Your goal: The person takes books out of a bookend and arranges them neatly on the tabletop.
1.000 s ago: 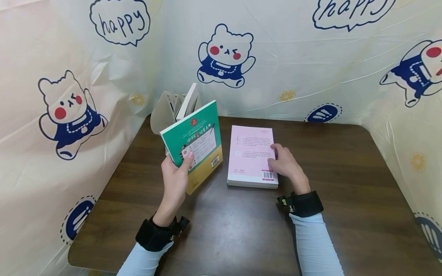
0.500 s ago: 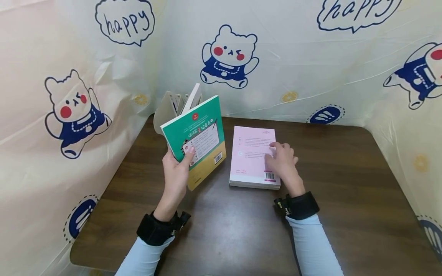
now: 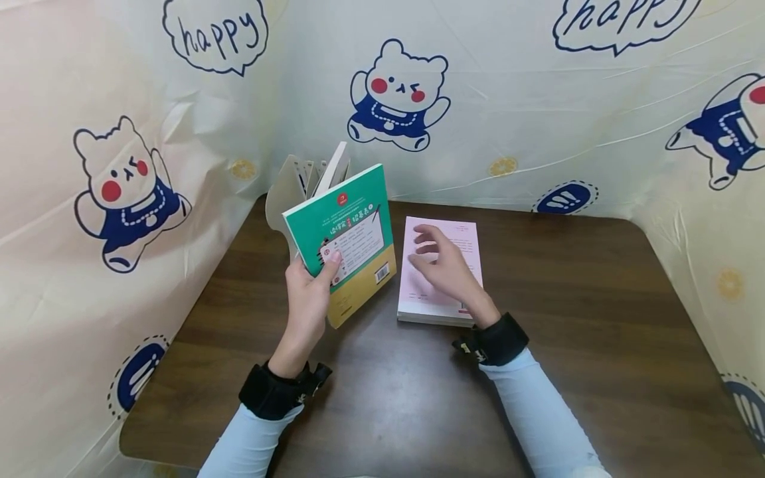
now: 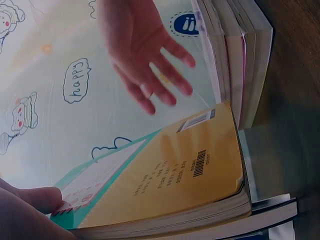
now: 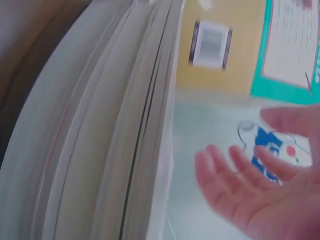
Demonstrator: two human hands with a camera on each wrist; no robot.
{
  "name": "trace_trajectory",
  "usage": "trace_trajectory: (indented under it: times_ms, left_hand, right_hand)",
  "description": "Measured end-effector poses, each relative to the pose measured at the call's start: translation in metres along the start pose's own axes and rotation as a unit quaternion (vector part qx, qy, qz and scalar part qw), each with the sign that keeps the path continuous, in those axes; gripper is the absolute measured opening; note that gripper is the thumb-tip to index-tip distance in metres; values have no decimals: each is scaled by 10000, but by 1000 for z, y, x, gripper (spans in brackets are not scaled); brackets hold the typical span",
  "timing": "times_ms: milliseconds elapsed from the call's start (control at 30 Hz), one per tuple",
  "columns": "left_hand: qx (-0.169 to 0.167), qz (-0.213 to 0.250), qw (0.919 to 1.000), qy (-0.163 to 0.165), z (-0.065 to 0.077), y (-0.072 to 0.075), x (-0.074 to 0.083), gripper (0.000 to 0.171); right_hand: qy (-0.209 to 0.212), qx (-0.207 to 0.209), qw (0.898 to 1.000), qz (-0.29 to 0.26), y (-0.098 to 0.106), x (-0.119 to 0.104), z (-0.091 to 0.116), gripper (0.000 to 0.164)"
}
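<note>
My left hand [image 3: 307, 299] grips a green and yellow paperback book [image 3: 361, 275] by its left edge, the thumb lying on the cover. The book is raised and tilted in front of the book rack [image 3: 283, 196]. My right hand [image 3: 448, 269] is over a stack of books whose top one is pink [image 3: 412, 289]. Its fingers are spread and loosely bent, holding nothing. In the right wrist view, that hand [image 5: 265, 185] appears apart from the page edges of the stack [image 5: 115, 120].
A white book [image 3: 331, 172] stands in the pale rack, partly hidden by the raised book. Brown wooden tabletop [image 3: 568, 318] extends around the stack. A patterned cloth [image 3: 508, 86] encloses the table's back and sides.
My right hand has come off the pink book's right edge and moved left over its cover. The left hand still holds the green and yellow book, shifted slightly right.
</note>
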State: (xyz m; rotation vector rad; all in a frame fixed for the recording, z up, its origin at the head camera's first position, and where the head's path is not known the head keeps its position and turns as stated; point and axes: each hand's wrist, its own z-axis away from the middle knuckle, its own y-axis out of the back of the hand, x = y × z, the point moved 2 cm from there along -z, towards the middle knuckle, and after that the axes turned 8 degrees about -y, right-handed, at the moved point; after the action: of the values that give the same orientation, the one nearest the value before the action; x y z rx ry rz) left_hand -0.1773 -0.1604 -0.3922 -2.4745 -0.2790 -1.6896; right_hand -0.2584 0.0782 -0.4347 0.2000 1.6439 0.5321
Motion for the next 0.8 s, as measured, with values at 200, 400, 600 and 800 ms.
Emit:
trace_trajectory:
  times_ms: [200,400,600,800]
  left_hand:
    - [-52,79,9999,126,-2,0,0,41]
    - [-5,75,9996,260,-4,2,0,39]
    - [-17,23,9996,290,-9,5,1,39]
    - [-11,-42,9994,347,-15,9,6,37]
  right_hand:
    - [241,-749,9962,-376,-20,-12,-9,64]
    - [437,-795,9957,-198,-26,-19,-12,57]
    - [436,-583,9973,-19,-25,-23,-12,55]
    - [501,-350,9981,40,-24,-29,-9,55]
